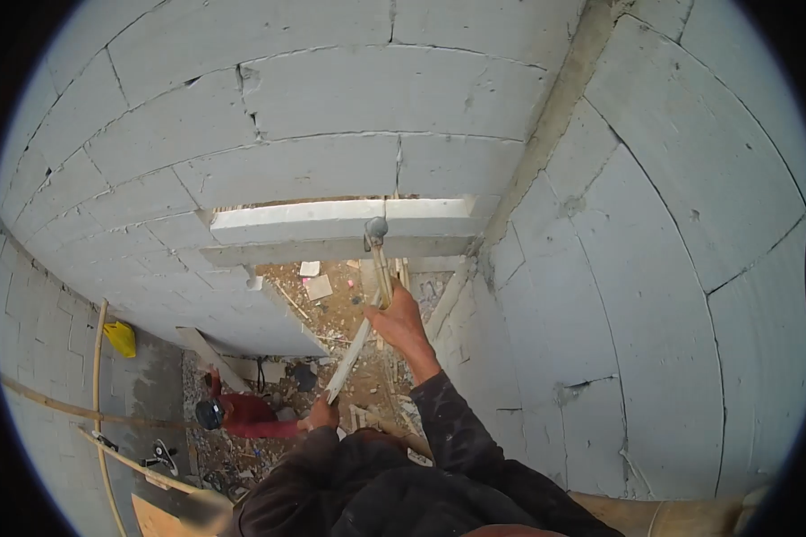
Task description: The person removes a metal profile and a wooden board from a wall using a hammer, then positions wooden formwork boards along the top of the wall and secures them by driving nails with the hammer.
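My right hand [400, 327] is closed around the wooden handle of a hammer [381, 251]. The hammer's grey head is up against the ledge under the block wall, over the opening; whether it touches the ledge I cannot tell. Lower down, my left hand [323, 413] grips the near end of a pale wooden strip [349, 358]. That strip slants up and away, and its far end passes behind my right hand.
A person in a red top and dark cap [210, 413] bends below left. Light block walls [394, 94] rise ahead and right. A wooden pole [98, 394], a yellow bag [120, 339] and a leaning board [208, 351] are at left. Rubble [340, 295] covers the ground.
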Tool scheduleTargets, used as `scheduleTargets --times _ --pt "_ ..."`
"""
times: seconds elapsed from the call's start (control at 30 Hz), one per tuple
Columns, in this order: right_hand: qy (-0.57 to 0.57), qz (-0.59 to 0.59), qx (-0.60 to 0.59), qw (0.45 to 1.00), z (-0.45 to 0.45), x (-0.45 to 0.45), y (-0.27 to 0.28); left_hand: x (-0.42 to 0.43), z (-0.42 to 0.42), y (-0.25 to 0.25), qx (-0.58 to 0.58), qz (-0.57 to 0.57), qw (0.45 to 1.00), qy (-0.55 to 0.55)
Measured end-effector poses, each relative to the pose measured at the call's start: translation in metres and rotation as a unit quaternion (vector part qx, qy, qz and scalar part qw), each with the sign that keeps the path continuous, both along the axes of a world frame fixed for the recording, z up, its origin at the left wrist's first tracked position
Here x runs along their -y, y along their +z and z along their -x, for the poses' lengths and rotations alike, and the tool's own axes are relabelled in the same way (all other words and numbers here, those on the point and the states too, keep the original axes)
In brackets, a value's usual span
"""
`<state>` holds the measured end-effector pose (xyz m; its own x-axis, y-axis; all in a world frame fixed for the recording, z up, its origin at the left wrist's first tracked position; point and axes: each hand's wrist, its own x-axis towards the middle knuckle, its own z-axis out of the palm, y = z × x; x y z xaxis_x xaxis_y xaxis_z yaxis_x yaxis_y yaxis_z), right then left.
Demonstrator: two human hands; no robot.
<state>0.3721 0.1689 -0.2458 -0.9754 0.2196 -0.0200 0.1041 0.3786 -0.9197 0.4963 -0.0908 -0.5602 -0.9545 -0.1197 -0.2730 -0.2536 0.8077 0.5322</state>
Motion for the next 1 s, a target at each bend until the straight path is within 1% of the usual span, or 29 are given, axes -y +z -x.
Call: scheduleTargets --times 0.03,0.07,0.1,0.13,0.17,0.27,0.3,0.33,0.37,0.4,0.47,0.5,0.57,0.6,0.67,0.7,0.77,0.8,0.87,0.9,0.97,1.0 --pt "-0.004 -0.009 0.019 1.000 -0.002 0.006 -0.002 0.001 -0.002 0.009 0.027 -0.010 1.000 -0.008" --pt "0.009 0.000 0.018 1.000 0.002 0.009 -0.017 0.007 0.002 -0.013 0.055 0.004 0.998 -0.028" --pt "0.037 -0.004 0.041 0.998 0.003 0.011 -0.019 0.003 -0.001 -0.023 0.030 0.018 0.999 -0.015" --pt "0.053 -0.005 0.036 0.998 0.003 0.016 -0.021 0.004 0.003 -0.032 0.085 0.049 0.995 -0.018" --pt "0.050 -0.031 0.039 0.997 0.009 0.022 -0.043 0.003 0.005 -0.032 0.088 0.049 0.995 -0.026" --pt "0.065 -0.063 0.060 0.994 0.001 0.025 -0.059 -0.030 0.033 -0.011 0.046 0.005 0.997 -0.065" --pt "0.058 -0.070 0.050 0.995 0.003 0.023 -0.066 -0.040 0.039 -0.001 0.030 -0.017 0.996 -0.084" --pt "0.077 -0.066 0.073 0.992 0.007 0.020 -0.077 -0.052 0.048 0.009 0.012 -0.042 0.994 -0.105" --pt "0.098 -0.059 0.097 0.989 0.010 0.018 -0.080 -0.064 0.055 0.023 -0.004 -0.070 0.990 -0.125" --pt "0.095 -0.060 0.094 0.989 0.011 0.015 -0.075 -0.077 0.062 0.041 -0.017 -0.100 0.984 -0.147" --pt "0.123 -0.061 0.111 0.984 0.008 0.008 -0.051 -0.103 0.073 0.076 -0.038 -0.157 0.969 -0.188" --pt "0.115 -0.058 0.110 0.986 0.007 0.005 -0.042 -0.116 0.078 0.096 -0.044 -0.185 0.959 -0.210" --pt "0.069 -0.091 -0.001 0.993 0.010 -0.004 -0.020 -0.144 0.088 0.133 -0.052 -0.234 0.936 -0.258" --pt "0.060 -0.091 -0.005 0.994 0.007 -0.011 0.006 -0.157 0.090 0.150 -0.054 -0.256 0.924 -0.279" --pt "0.062 0.031 -0.050 0.996 -0.009 -0.020 0.072 -0.182 0.093 0.180 -0.056 -0.291 0.900 -0.318" --pt "0.054 0.031 -0.055 0.997 -0.014 -0.021 0.088 -0.193 0.093 0.193 -0.055 -0.305 0.889 -0.336" --pt "0.049 0.136 -0.213 0.966 -0.026 -0.027 0.123 -0.217 0.096 0.216 -0.052 -0.326 0.866 -0.376" --pt "0.031 0.134 -0.224 0.965 -0.038 -0.032 0.143 -0.229 0.097 0.227 -0.050 -0.334 0.855 -0.394" --pt "0.114 0.281 -0.211 0.929 -0.067 -0.043 0.192 -0.255 0.097 0.244 -0.042 -0.347 0.833 -0.429" --pt "0.099 0.279 -0.223 0.929 -0.070 -0.049 0.209 -0.265 0.096 0.250 -0.036 -0.351 0.823 -0.446" --pt "0.197 0.362 -0.317 0.854 -0.068 -0.056 0.240 -0.282 0.095 0.262 -0.025 -0.358 0.802 -0.477" --pt "0.215 0.378 -0.333 0.837 -0.065 -0.058 0.259 -0.288 0.094 0.266 -0.020 -0.361 0.791 -0.493"
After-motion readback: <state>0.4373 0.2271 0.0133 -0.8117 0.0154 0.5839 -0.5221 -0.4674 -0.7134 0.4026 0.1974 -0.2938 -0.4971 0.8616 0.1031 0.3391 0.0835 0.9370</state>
